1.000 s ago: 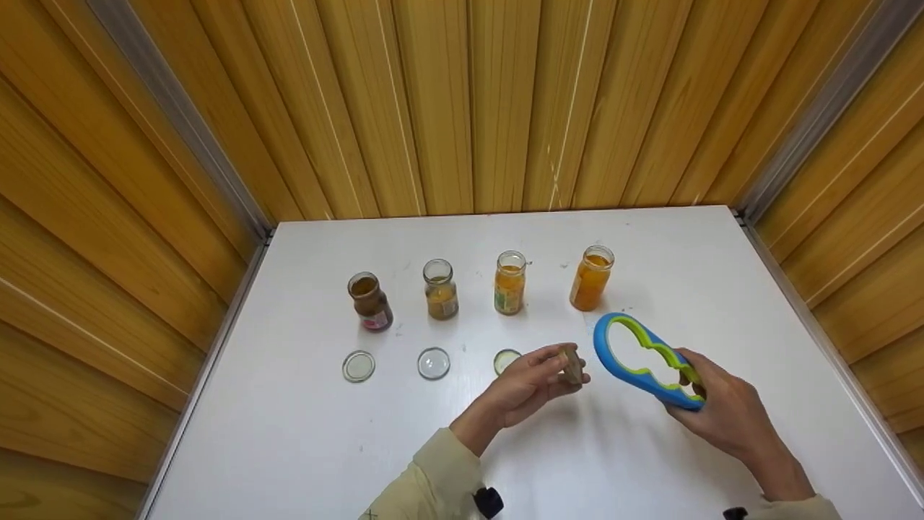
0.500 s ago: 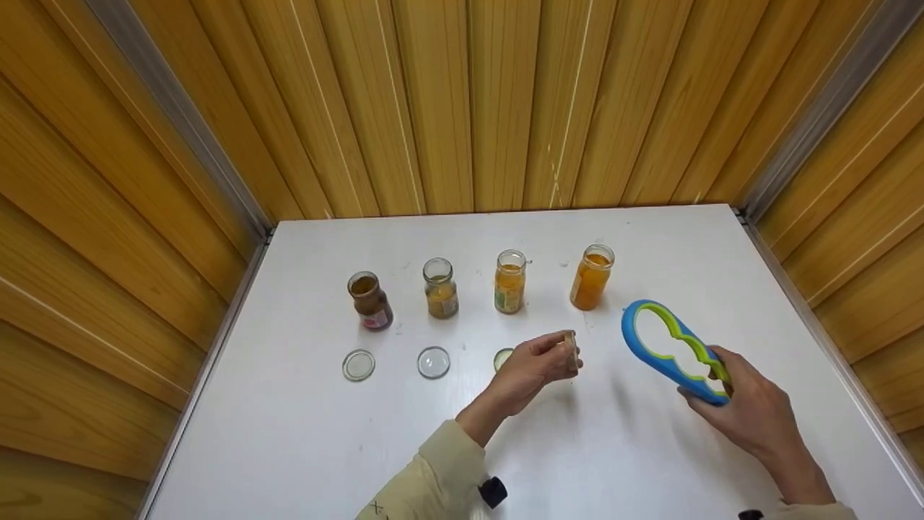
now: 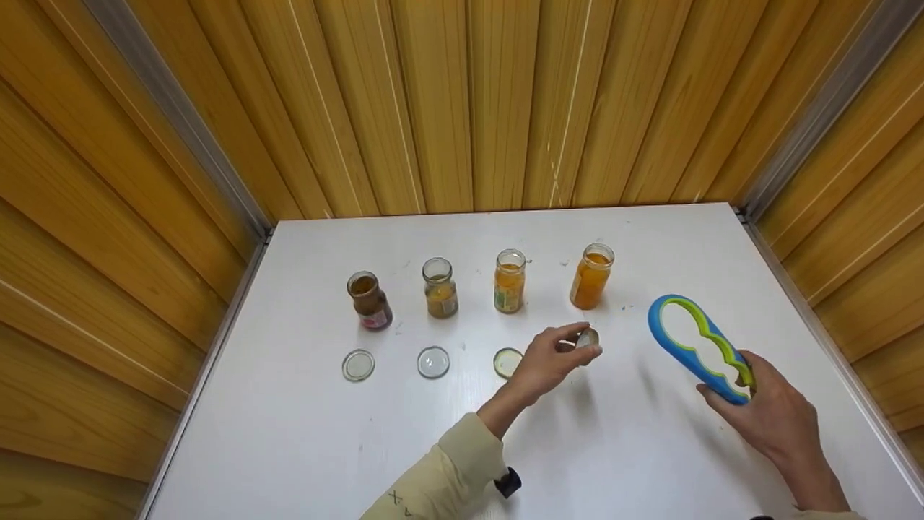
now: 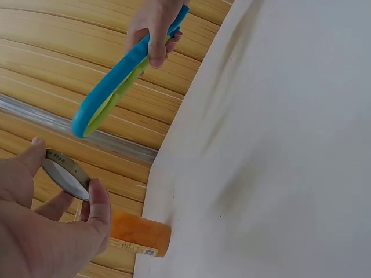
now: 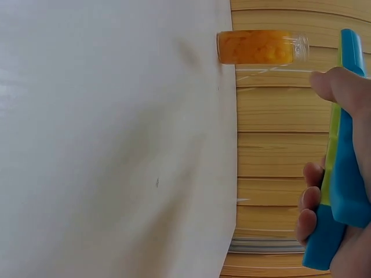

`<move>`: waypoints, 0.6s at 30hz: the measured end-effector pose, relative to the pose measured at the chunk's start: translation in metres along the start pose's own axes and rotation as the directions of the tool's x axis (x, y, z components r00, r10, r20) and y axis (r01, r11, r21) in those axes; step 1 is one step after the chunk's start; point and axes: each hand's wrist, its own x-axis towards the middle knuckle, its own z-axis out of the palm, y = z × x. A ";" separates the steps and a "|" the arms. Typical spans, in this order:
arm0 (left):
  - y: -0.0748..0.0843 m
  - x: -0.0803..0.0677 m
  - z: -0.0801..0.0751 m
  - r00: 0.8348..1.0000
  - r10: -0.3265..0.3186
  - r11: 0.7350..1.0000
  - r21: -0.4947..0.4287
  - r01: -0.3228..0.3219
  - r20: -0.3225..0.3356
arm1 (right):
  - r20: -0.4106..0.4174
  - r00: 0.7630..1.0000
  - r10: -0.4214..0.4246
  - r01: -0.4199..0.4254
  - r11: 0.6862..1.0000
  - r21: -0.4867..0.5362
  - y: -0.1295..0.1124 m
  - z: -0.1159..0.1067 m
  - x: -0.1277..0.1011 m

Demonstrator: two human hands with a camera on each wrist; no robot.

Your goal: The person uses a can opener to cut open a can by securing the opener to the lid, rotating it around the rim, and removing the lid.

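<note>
Pinching the lid [image 3: 587, 338] between the thumb and fingers of my left hand [image 3: 552, 359], I've carried it forward and a little to the right over the last second — it now hangs just above the table [image 3: 303, 433], close in front of the jar with the orange filling [image 3: 591, 276]. From the left wrist view the lid [image 4: 65, 174] sits tilted in my fingertips, edge on, not yet lying flat on anything.

My right hand [image 3: 776, 419] has swung the other way. It grips the narrow end of the blue and green opener [image 3: 699, 347], fingers curled round the handle, and has drawn it out toward the right edge of the table and well apart from the lid, where a moment ago the two were almost touching. So the opener and the lid have parted; the tool looks done with this lid, as I judge it.

Three other lids [image 3: 433, 362] already lie on the table, each in front of an open jar — the dark one [image 3: 369, 300], the next one [image 3: 439, 289] and the labelled orange one [image 3: 510, 282]. Only the spot in front of the fourth jar has no lid, and that is where my left hand hovers.
</note>
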 end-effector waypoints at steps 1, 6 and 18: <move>0.001 0.001 0.002 1.000 0.005 0.999 0.049 -0.004 -0.006 | 0.001 1.000 0.014 -0.014 1.000 -0.001 0.001 0.000 0.000; 0.004 0.005 0.010 0.999 0.042 0.968 0.247 -0.039 -0.009 | 0.027 0.995 0.094 -0.094 0.996 -0.005 0.006 -0.002 -0.002; 0.001 0.015 0.028 0.999 0.009 0.904 0.427 0.007 -0.036 | 0.128 0.957 0.261 -0.256 0.965 -0.048 0.017 -0.006 -0.007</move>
